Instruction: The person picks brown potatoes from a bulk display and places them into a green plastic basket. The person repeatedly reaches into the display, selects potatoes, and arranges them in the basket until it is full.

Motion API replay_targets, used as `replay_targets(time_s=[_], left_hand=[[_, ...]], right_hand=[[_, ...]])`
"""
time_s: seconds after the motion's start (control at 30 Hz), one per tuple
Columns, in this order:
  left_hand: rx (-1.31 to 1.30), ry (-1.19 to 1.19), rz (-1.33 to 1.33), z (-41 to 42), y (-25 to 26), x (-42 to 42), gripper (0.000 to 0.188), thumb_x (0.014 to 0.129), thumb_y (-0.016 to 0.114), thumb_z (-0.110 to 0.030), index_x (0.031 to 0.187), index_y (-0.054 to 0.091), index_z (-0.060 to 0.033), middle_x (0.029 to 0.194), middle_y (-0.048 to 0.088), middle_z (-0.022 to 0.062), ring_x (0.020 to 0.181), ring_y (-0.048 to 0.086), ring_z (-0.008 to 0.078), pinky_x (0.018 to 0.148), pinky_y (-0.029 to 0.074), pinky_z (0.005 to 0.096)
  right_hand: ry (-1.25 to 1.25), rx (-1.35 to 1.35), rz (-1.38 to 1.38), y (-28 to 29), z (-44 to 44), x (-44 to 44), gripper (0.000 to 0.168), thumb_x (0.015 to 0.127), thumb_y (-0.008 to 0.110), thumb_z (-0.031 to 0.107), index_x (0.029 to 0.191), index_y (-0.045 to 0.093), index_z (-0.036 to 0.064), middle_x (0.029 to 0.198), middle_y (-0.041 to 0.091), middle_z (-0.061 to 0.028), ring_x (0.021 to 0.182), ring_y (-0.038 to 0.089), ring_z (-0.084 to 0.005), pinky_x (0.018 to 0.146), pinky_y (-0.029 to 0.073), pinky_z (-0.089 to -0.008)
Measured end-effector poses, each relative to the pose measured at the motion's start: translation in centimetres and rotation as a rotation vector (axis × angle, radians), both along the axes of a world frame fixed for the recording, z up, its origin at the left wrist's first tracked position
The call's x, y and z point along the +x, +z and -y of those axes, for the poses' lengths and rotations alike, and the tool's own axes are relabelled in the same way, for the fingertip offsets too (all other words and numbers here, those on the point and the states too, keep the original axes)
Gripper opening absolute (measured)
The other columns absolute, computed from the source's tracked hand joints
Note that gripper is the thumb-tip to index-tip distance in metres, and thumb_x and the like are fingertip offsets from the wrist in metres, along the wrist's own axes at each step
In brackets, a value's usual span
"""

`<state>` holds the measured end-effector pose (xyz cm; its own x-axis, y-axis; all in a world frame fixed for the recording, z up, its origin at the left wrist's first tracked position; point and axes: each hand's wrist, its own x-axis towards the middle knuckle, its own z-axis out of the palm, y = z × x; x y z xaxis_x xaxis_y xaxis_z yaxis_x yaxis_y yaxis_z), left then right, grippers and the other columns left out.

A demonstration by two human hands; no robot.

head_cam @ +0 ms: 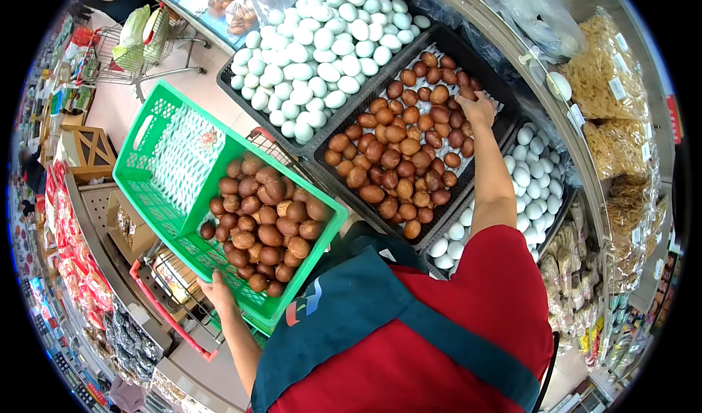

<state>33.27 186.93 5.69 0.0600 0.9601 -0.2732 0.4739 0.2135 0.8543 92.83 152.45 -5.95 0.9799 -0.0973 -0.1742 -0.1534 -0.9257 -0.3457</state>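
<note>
My left hand (219,292) grips the near rim of a green plastic crate (189,232), whose right part holds a heap of brown eggs (269,234) and whose left part has white foam netting (184,155). My right hand (477,110) reaches into the far right of a black plastic tray (502,97), its fingers at the brown eggs there; whether it has hold of one is hard to tell. Many brown eggs (395,134) lie spread over the white netting lining this tray. Beyond it to the left, pale bluish eggs (323,40) fill another black tray.
More pale eggs (535,180) lie in a tray right of my forearm. A shopping cart (175,325) with a red handle is under the green crate; another cart (137,56) holds cabbages. A curved shelf edge (581,160) with bagged dried goods (609,89) runs along the right.
</note>
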Motion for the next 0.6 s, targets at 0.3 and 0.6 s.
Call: replay_targets(time_s=[0.3, 0.6], left_hand=[[-0.020, 0.013, -0.076, 0.5, -1.0, 1.3, 0.049, 0.087, 0.052, -0.005, 0.133, 0.037, 0.0030, 0.117, 0.055, 0.0137, 0.100, 0.054, 0.0221, 0.089, 0.043, 0.0344], [-0.004, -0.036, -0.054, 0.1, -1.8, 0.4, 0.045, 0.087, 0.053, -0.005, 0.130, 0.041, 0.0025, 0.114, 0.057, 0.0122, 0.098, 0.055, 0.0209, 0.087, 0.044, 0.0323]], right_hand=[[-0.004, 0.127, -0.147, -2.5, 0.9, 7.7, 0.070, 0.068, 0.067, 0.062, 0.122, 0.062, 0.018, 0.124, 0.059, -0.0185, 0.117, 0.055, -0.0296, 0.102, 0.040, -0.0366], [-0.100, -0.105, -0.141, -11.6, 8.5, 10.2, 0.055, 0.072, 0.064, 0.054, 0.113, 0.066, 0.017, 0.118, 0.063, -0.0150, 0.113, 0.058, -0.0313, 0.097, 0.044, -0.0397]])
